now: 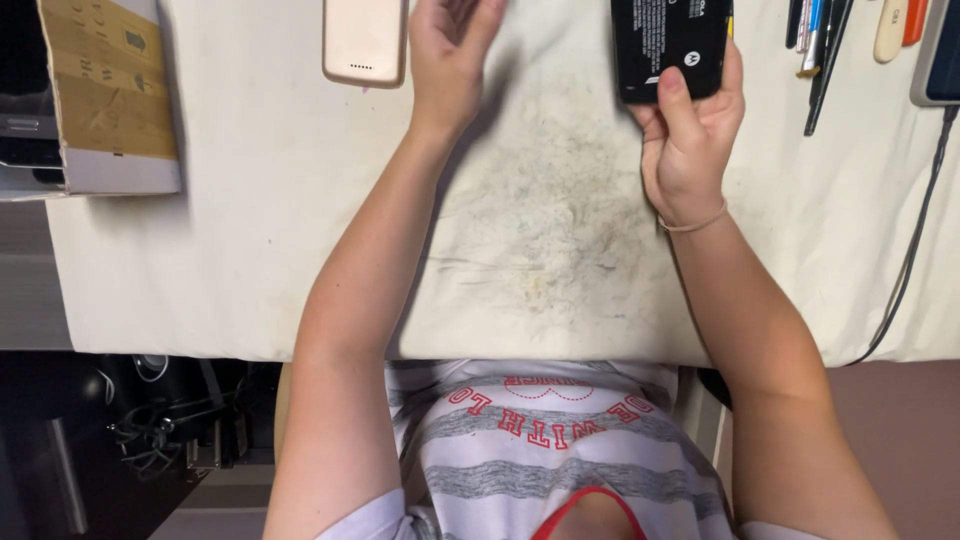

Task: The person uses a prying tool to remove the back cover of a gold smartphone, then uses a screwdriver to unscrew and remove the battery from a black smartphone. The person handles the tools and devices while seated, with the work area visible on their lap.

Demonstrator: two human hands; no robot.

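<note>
Holding: right hand (pixel 690 150), fingers closed around black phone battery (pixel 670 45), worktop (pixel 250 230) far edge.
Left hand (pixel 447 55): fingers open, empty, beside gold back cover (pixel 365 40).
Handling: battery likely stiff, smooth, light; grip side edges.

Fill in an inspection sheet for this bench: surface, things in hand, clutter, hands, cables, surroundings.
Surface: table under a pale cloth, with a grubby stained patch in the middle.
Things in hand: flat black battery-like slab, held at the top edge of the view.
Clutter: gold phone back cover lying flat beside the left hand; cardboard box at one corner; pens and slim tools near the right hand.
Hands: right hand grips the slab, thumb on its face; left hand open and empty, partly cut off by the frame.
Cables: dark cable running over the table edge.
Surroundings: tangle of wires under the table.
</note>
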